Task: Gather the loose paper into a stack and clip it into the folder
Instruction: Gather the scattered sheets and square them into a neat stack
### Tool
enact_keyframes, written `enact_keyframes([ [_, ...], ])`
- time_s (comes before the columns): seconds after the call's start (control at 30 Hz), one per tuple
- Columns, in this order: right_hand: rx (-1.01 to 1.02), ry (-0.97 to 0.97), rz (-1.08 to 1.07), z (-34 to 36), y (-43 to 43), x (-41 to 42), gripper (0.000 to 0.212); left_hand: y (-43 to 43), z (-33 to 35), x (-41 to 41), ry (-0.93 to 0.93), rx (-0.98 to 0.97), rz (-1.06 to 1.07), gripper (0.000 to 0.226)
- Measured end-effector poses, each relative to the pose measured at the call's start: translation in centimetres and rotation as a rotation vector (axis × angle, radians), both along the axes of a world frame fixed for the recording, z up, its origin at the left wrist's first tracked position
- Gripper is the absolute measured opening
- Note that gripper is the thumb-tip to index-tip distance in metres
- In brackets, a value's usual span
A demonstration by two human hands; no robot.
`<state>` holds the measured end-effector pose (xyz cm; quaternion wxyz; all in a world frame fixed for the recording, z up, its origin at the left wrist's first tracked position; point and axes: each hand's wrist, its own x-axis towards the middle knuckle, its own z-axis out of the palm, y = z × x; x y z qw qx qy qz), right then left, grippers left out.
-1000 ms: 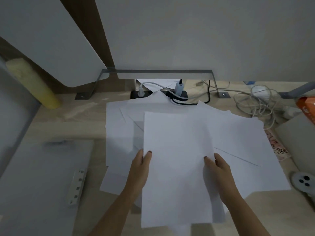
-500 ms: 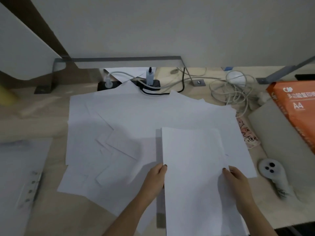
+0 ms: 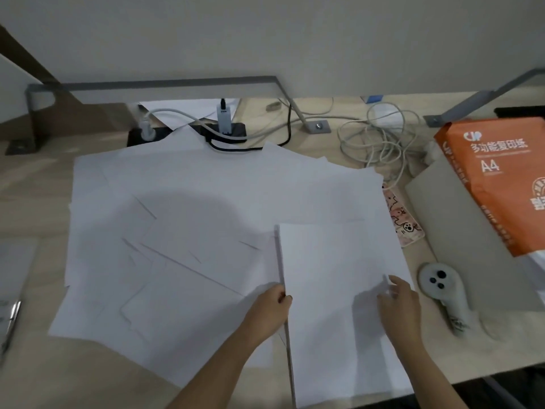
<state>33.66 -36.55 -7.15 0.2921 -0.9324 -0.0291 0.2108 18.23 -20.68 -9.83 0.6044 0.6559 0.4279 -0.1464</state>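
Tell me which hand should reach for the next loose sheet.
Left. The left hand sits at the small stack's left edge, right beside the scattered loose sheets. The right hand is on the stack's far side, away from them.

Both forearms are showing bare, no sleeves reaching into view; left hand (image 3: 269,309) and right hand (image 3: 399,307) are wearing no gloves, rings or watch

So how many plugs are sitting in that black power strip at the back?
2. A grey-cabled plug at the left end of the power strip, and a white adapter near its right end. Paper covers the strip's front edge, possibly hiding others.
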Motion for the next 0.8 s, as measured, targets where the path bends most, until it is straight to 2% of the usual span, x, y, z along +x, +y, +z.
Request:
enact_keyframes([
  [0.03, -0.018, -0.038, 0.033, 0.3, 0.5, -0.1, 0.046, 0.4, 0.6, -0.2, -0.004, 0.032, 0.003, 0.015],
  [0.13, 0.025, -0.044, 0.157, 1.1, 3.4, -0.7, 0.044, 2.6, 1.5, -1.7, -0.028, 0.162, 0.071, 0.032],
  [0.3, 0.12, -0.005, 0.42, 1.6, 10.2, -3.2, 0.039, 7.3, 2.1, -5.5, -0.067, 0.312, 0.344, 0.033],
  [0.47, 0.092, -0.042, 0.748, 0.6, 17.2, -7.4, 0.057, 13.0, 2.6, -9.6, -0.047, 0.396, 0.582, 0.042],
  [0.53, 0.018, -0.066, 0.886, -0.1, 19.3, -8.8, 0.073, 15.5, 2.5, -10.4, -0.02, 0.338, 0.708, 0.051],
  [0.6, -0.102, -0.076, 0.989, -0.8, 20.8, -9.8, 0.087, 17.3, 2.2, -10.6, 0.011, 0.191, 0.83, 0.062],
  [0.67, -0.198, -0.086, 1.04, -1.3, 21.6, -10.3, 0.091, 18.4, 1.6, -10.6, 0.025, 0.06, 0.919, 0.066],
  [0.73, -0.219, -0.083, 1.041, -1.8, 21.7, -10.6, 0.088, 18.9, 1.4, -10.5, -0.052, -0.013, 1.06, 0.054],
  [0.8, -0.188, -0.084, 1.028, -2.0, 21.4, -10.6, 0.081, 18.9, 1.6, -10.3, -0.165, -0.067, 1.182, 0.021],
])
